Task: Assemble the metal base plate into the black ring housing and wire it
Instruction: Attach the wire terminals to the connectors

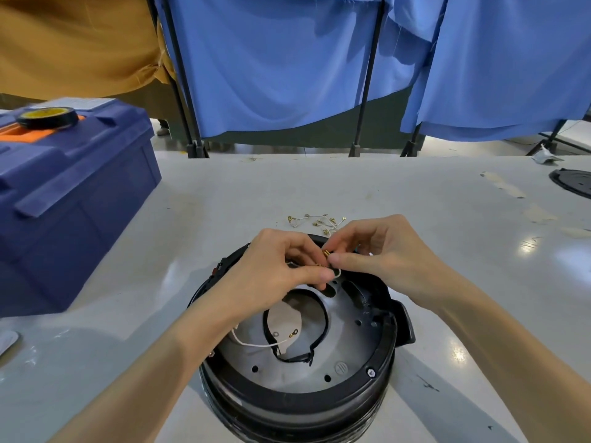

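The black ring housing (380, 362) stands on the table in front of me. The grey metal base plate (343, 314) lies inside it, with a large round opening edged in black. A white wire (256, 343) with a brass ring terminal runs across that opening. My left hand (275, 266) and my right hand (380, 254) meet over the housing's far rim. Their fingertips pinch a short white wire with brass terminals (329, 260) between them.
Several loose short wires with brass terminals (316, 220) lie on the table just beyond the housing. A blue toolbox (70, 199) with a roll of black tape (48, 117) on top stands at the left. A black round part (572, 182) lies at the far right. Blue curtains hang behind.
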{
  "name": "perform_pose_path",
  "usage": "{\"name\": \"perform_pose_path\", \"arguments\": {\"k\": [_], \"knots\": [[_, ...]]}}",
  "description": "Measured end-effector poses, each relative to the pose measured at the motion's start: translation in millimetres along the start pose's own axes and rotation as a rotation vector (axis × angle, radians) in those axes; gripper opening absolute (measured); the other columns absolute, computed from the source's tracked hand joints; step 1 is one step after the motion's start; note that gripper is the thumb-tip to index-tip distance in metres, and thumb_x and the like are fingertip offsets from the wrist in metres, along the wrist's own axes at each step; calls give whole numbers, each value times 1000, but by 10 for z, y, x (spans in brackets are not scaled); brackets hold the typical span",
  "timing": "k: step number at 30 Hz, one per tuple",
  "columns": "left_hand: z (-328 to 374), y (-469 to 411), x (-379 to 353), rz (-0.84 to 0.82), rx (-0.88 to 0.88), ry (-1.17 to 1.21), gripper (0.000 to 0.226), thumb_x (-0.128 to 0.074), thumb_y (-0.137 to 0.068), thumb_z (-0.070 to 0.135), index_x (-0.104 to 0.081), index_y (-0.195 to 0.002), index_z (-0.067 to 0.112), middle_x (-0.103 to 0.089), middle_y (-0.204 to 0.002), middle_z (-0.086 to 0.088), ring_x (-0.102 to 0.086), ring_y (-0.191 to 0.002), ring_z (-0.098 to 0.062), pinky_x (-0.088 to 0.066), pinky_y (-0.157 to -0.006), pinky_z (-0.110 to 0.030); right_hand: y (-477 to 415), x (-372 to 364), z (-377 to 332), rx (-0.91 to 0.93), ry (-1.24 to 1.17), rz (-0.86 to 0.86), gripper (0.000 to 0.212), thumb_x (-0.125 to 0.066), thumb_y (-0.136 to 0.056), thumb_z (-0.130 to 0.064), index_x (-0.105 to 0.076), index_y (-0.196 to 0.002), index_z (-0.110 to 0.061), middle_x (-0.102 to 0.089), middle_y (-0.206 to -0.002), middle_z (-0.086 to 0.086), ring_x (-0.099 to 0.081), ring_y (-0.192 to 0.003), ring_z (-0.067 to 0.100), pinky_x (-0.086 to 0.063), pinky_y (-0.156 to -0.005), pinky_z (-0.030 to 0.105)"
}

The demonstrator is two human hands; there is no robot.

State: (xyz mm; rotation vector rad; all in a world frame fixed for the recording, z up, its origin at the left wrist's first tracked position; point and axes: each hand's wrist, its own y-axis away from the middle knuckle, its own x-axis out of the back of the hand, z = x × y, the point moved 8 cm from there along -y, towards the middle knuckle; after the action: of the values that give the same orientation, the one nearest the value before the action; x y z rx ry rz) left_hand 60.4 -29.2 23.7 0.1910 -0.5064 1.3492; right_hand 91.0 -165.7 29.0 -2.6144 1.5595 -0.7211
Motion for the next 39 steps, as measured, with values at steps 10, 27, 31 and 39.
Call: {"name": "perform_pose_path", "arguments": {"k": [10, 27, 31, 39], "knots": [[43, 7, 62, 83, -51, -77, 6, -80, -78, 18, -75, -76, 18, -72, -75, 1, -63, -70, -8, -51, -75, -26, 25, 94, 77, -79, -218, 87, 12, -72, -80, 6, -68, -80, -6, -72, -76, 13, -65, -67, 19, -51, -63, 21], [154, -12, -38, 142, -89, -100, 13, -81, -77, 23, -72, -85, 17, -72, -72, 4, -67, -70, -6, -47, -67, -15, 132, 97, 152, -169, -421, 286, 24, -72, -70, 13, -69, -58, -6, -71, -69, 20, -64, -56, 22, -53, -58, 23], [200, 15, -26, 127, -135, -142, 10, -77, -82, 23, -78, -92, 22, -75, -81, 10, -68, -80, -5, -50, -74, -18, 156, 129, 151, -142, -357, 293, 29, -73, -69, 14, -68, -54, -9, -67, -71, 5, -62, -62, 16, -49, -57, 16], [136, 90, -172, 39, -129, -198, 6, -74, -83, 14, -78, -81, 18, -73, -72, 9, -66, -73, -6, -50, -72, -19, 251, 112, 302, -148, -309, 241, 11, -72, -80, -9, -79, -76, -16, -68, -108, 3, -65, -89, 10, -50, -69, 15]]}}
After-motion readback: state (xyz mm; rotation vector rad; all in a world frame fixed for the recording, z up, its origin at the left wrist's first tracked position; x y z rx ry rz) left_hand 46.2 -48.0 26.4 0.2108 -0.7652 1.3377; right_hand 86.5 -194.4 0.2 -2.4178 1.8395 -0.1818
